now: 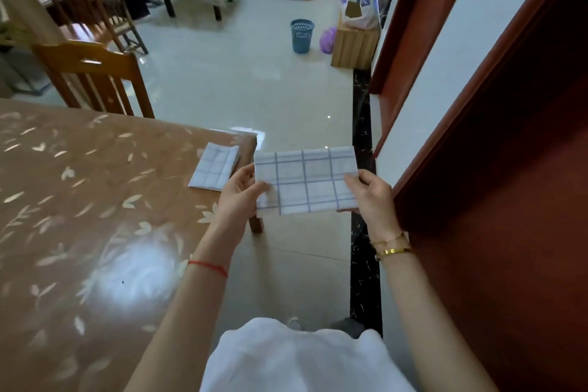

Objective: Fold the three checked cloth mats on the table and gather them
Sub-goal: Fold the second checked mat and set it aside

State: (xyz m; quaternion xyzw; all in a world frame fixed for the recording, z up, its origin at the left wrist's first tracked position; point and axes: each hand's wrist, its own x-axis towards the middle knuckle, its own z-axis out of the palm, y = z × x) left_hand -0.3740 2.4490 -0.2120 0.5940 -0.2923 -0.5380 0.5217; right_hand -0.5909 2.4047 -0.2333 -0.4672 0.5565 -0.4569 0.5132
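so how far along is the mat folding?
Done: one folded mat lies by the table corner. In hand: a second mat, apparently part-folded, pinched off the table edge between left hand and right hand. Left: a third isn't in view; gathering remains.

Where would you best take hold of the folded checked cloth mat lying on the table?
Probably pinch the right long edge of the folded blue-checked cloth mat, coming from the right: it lies flat beside the brown table's rim, leaving fingers room.
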